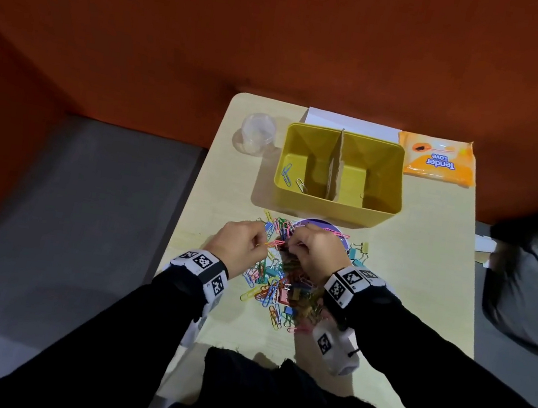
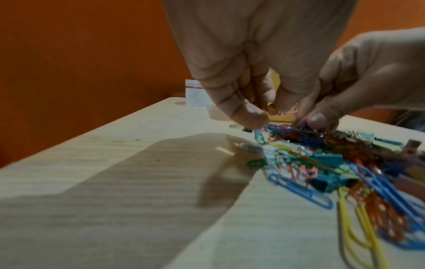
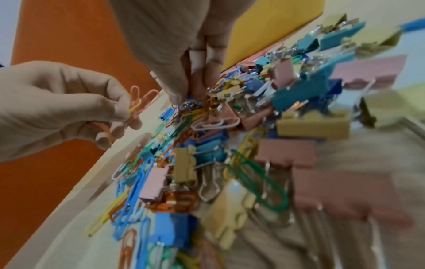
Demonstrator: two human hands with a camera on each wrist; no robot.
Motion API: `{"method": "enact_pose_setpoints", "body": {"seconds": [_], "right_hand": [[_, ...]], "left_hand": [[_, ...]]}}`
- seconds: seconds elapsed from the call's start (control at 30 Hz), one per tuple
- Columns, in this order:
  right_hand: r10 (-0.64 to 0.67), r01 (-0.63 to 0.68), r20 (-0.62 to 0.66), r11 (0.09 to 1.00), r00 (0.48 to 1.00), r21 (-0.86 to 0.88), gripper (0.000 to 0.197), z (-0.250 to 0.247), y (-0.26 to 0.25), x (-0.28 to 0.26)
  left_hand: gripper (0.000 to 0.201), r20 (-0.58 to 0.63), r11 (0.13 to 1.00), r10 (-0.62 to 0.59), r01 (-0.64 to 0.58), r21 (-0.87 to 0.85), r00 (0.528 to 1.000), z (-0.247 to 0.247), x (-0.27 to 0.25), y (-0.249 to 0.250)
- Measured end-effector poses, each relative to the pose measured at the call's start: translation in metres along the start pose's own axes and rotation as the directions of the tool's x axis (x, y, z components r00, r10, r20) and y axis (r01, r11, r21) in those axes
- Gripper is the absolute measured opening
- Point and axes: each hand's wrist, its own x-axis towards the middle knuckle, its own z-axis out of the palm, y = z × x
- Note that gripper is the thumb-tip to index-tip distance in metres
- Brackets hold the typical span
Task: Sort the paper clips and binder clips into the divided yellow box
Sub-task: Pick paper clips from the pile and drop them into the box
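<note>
The yellow box (image 1: 381,204) stands at the table's far side, split by a cardboard divider (image 1: 337,165). Two paper clips (image 1: 287,175) lie in its left compartment. A mixed pile of coloured paper clips and binder clips (image 1: 283,285) lies nearer me, also filling the right wrist view (image 3: 230,145). My left hand (image 1: 260,242) hovers over the pile's left edge and pinches a few pink, yellow and orange paper clips (image 3: 135,103). My right hand (image 1: 291,246) points down into the pile, its fingertips (image 3: 181,94) pinching a tangle of paper clips (image 3: 202,102).
A clear plastic cup (image 1: 257,133) stands left of the box. An orange tissue pack (image 1: 438,160) and a white sheet (image 1: 351,123) lie at the back. A purple disc (image 1: 321,226) shows under the pile. The table's left edge (image 1: 185,226) is close to my left hand.
</note>
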Motion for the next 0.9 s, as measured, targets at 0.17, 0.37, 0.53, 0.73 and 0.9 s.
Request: {"method": "enact_pose_setpoints", "body": {"seconds": [0.17, 0.37, 0.53, 0.73, 0.9], "right_hand": [[-0.005, 0.015, -0.076, 0.992, 0.997, 0.123, 0.005, -0.001, -0.002, -0.004], [-0.046, 0.125, -0.422, 0.979, 0.905, 0.162, 0.015, -0.052, -0.026, 0.0], [0.035, 0.056, -0.465, 0.982, 0.885, 0.182, 0.015, -0.074, -0.027, 0.022], [-0.073, 0.119, -0.429, 0.99, 0.9, 0.082, 0.014, -0.062, -0.02, 0.009], [-0.142, 0.142, -0.103, 0.99, 0.984, -0.013, 0.008, -0.027, -0.008, -0.012]], "left_hand": [[0.002, -0.04, 0.99, -0.013, 0.007, -0.143, 0.999, -0.012, 0.002, 0.015], [0.005, -0.186, 0.976, 0.064, -0.101, -0.195, 0.98, -0.042, 0.024, 0.039], [0.002, -0.273, 0.981, 0.073, -0.118, -0.151, 0.959, -0.053, 0.046, 0.055], [0.005, -0.297, 0.982, 0.074, -0.122, -0.145, 0.952, -0.049, 0.041, 0.049], [0.015, -0.164, 0.991, -0.103, 0.088, -0.098, 0.981, -0.029, 0.024, 0.022]]}}
